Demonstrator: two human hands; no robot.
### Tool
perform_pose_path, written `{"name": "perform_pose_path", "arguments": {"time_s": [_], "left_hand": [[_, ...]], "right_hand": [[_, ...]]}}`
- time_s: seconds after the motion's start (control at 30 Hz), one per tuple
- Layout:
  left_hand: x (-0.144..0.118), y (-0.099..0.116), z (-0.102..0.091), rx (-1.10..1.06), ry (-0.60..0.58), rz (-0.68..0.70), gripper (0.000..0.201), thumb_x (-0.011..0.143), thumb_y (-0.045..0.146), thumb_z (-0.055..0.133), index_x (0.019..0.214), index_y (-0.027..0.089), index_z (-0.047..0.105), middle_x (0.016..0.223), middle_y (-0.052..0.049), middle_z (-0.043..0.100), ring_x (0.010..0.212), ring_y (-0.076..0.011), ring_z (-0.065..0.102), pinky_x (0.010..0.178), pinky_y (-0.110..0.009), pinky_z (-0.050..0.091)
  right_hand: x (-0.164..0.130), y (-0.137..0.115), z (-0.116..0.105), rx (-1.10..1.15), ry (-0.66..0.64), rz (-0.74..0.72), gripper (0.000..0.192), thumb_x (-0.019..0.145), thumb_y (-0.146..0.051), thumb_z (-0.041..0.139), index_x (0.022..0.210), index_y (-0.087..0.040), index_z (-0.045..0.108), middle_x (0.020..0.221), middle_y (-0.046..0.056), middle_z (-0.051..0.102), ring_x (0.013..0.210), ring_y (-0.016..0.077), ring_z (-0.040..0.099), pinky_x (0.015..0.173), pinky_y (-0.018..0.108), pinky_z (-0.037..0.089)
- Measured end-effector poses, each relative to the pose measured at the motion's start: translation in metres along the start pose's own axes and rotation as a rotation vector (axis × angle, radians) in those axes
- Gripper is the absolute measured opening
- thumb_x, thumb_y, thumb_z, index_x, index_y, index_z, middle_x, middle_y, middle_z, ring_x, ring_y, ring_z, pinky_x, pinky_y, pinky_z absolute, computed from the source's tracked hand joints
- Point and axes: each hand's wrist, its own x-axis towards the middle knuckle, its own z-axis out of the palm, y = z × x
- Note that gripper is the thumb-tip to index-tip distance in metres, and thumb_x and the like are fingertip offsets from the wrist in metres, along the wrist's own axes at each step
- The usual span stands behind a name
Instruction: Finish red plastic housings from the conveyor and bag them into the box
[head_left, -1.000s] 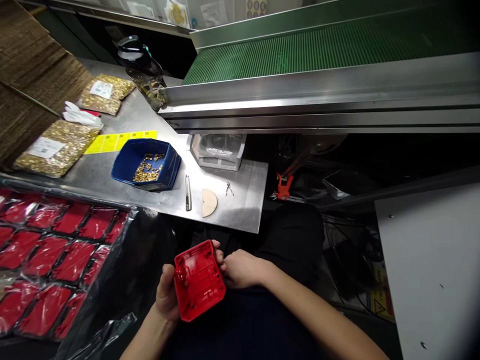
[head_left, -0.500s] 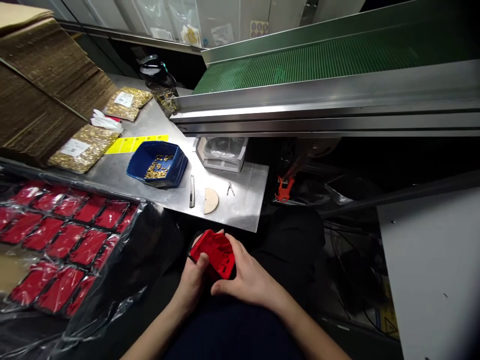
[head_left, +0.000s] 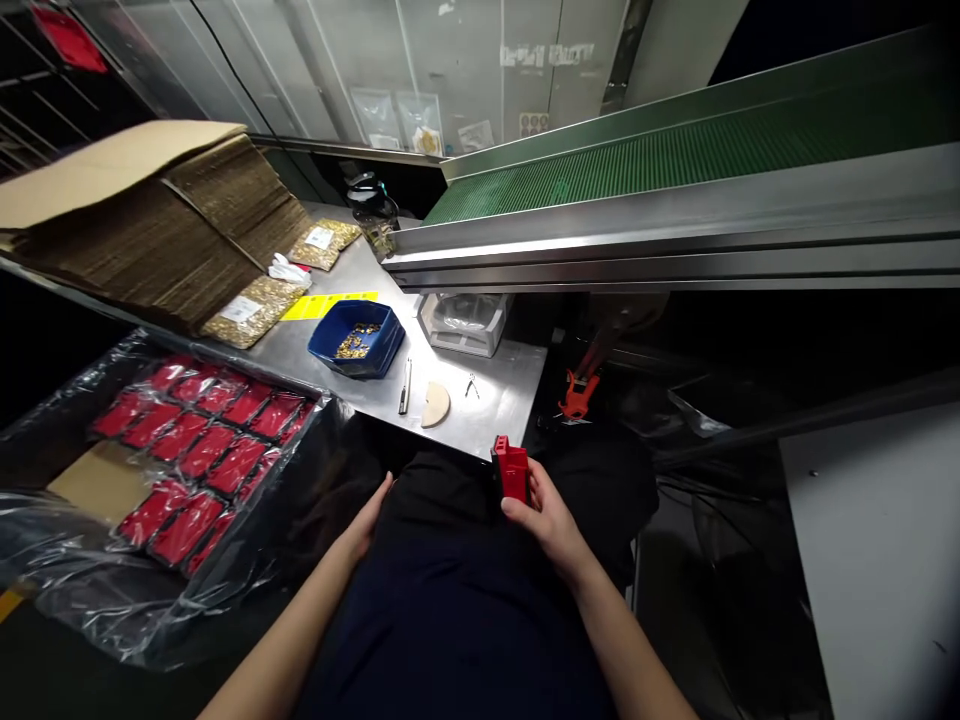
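Observation:
Upright in my right hand (head_left: 551, 515) is a red and black moulded plastic part (head_left: 513, 470), held over my right thigh. My thumb lies across its near face and the fingers wrap round its right side. My left hand (head_left: 367, 522) is beside my left thigh, apart from the part. It is seen edge-on, its fingers stretched forward and partly hidden, with nothing visible in it. Left of it, a plastic-lined box (head_left: 277, 520) holds rows of similar red parts (head_left: 204, 450).
On the metal table (head_left: 487, 420) are a blue bin (head_left: 382, 350) of small brass pieces, a box cutter (head_left: 405, 388), a wooden disc piece (head_left: 435, 405), small pliers (head_left: 472, 385) and a grey tray (head_left: 476, 338). Cardboard sheets (head_left: 202, 220) stand behind; a green conveyor (head_left: 600, 165) runs above right.
My left hand has let go of the red part and moved left. My right hand has carried the part to the right and turned it upright. The view has shifted left.

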Motion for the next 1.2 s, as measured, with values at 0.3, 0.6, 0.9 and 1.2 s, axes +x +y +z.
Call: {"name": "perform_pose_path", "arguments": {"time_s": [0.3,0.6,0.9,1.2], "left_hand": [[0.001,0.023,-0.003,0.033,0.036,0.052,0.05,0.071,0.059,0.081,0.098,0.016,0.076,0.098,-0.014,0.081,0.097,-0.0334,0.075,0.089,-0.041,0.058],[-0.036,0.009,0.001,0.004,0.207,0.277,0.043,0.065,0.054,0.087,0.083,0.019,0.069,0.072,0.002,0.07,0.067,-0.0172,0.064,0.066,-0.026,0.05],[-0.038,-0.013,-0.016,0.142,0.499,0.359,0.053,0.067,0.07,0.069,0.088,0.021,0.064,0.077,-0.003,0.071,0.082,-0.026,0.069,0.076,-0.036,0.057],[0.011,0.046,-0.02,0.759,0.486,0.401,0.044,0.083,0.063,0.058,0.092,0.022,0.067,0.091,-0.007,0.073,0.094,-0.0317,0.067,0.081,-0.036,0.049]], "right_hand": [[-0.006,0.026,-0.017,0.098,0.093,0.065,0.07,0.083,-0.045,0.08,0.143,-0.024,0.05,0.134,0.01,0.065,0.122,0.0288,0.061,0.11,0.046,0.044],[0.0,0.034,-0.023,0.033,0.046,0.027,0.073,0.08,-0.047,0.081,0.142,-0.025,0.049,0.138,0.01,0.063,0.125,0.0299,0.061,0.106,0.044,0.048],[-0.001,0.044,-0.042,0.03,0.076,0.038,0.076,0.081,-0.046,0.082,0.145,-0.026,0.047,0.139,0.01,0.063,0.124,0.0289,0.061,0.108,0.044,0.046],[0.017,0.051,-0.042,0.061,0.216,0.014,0.075,0.082,-0.045,0.081,0.145,-0.025,0.046,0.138,0.009,0.063,0.122,0.0271,0.062,0.108,0.043,0.047]]}}
